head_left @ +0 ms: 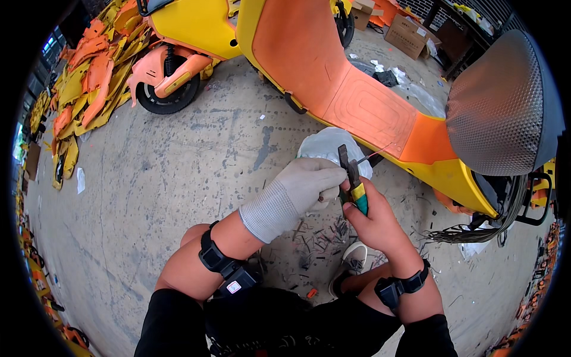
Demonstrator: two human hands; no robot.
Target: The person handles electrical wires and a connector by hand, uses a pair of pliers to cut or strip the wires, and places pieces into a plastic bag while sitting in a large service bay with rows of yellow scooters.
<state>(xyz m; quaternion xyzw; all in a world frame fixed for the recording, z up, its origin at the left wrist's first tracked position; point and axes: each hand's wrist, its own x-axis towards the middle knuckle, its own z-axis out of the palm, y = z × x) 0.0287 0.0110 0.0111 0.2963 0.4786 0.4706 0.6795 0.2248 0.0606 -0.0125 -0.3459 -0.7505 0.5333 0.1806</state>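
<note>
Black sleeves, right hand clasping pliers — long axis forward, nose slightly left — left hand curled, pinch unclear

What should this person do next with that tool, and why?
I'd probably check that the thin strand sits between the jaws of the pliers before squeezing. The right hand grips the pliers and the strand seems to meet their head, but its exact seating is unclear; the gloved left hand is so near that a finger could be pinched.
</note>
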